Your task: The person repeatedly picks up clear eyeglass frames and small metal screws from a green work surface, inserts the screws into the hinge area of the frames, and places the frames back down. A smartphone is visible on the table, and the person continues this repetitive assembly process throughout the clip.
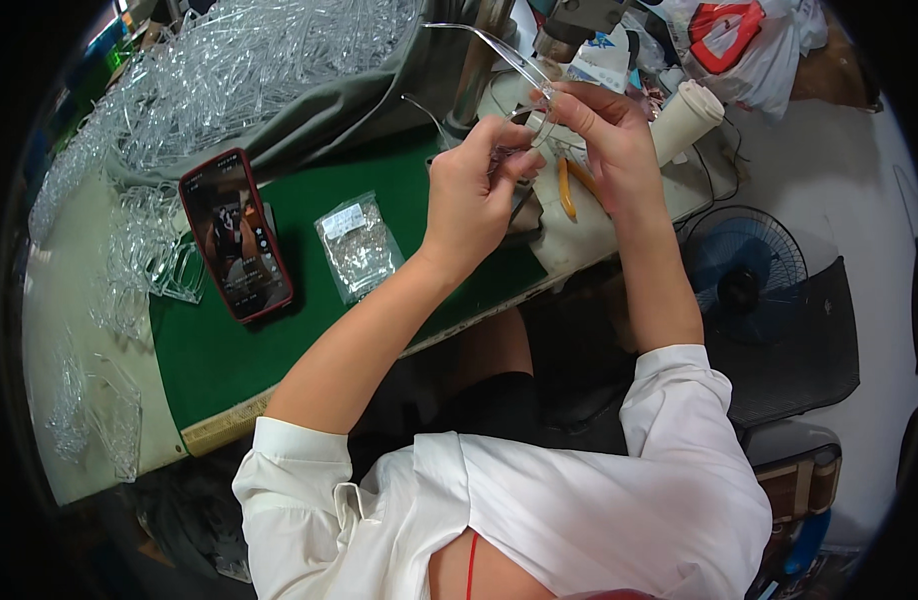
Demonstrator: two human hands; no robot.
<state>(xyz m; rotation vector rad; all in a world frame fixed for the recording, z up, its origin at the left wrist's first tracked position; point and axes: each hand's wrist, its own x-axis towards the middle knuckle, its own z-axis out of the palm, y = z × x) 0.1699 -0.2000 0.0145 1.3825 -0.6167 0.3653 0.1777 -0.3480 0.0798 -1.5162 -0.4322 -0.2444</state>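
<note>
Both my hands are raised over the table's far right part, close together on a pair of clear plastic eyeglasses. One transparent temple arm (506, 52) of the eyeglasses sticks out to the upper left; a second thin tip shows left of my knuckles. My left hand (471, 190) is closed, its fingers curled round the lower part of the frame. With thumb and forefinger, my right hand (614, 140) pinches the eyeglasses near the base of the upper temple. My fingers hide most of the frame front. Orange-handled pliers (567, 190) lie just below my right hand.
A large heap of clear temple arms (259, 80) rests on grey cloth. Clear frames (174, 255) lie left. A propped phone (237, 240) and a bag of small metal parts (359, 248) stand on the green mat (209, 370). A white cup (687, 115) and fan (744, 260) are right.
</note>
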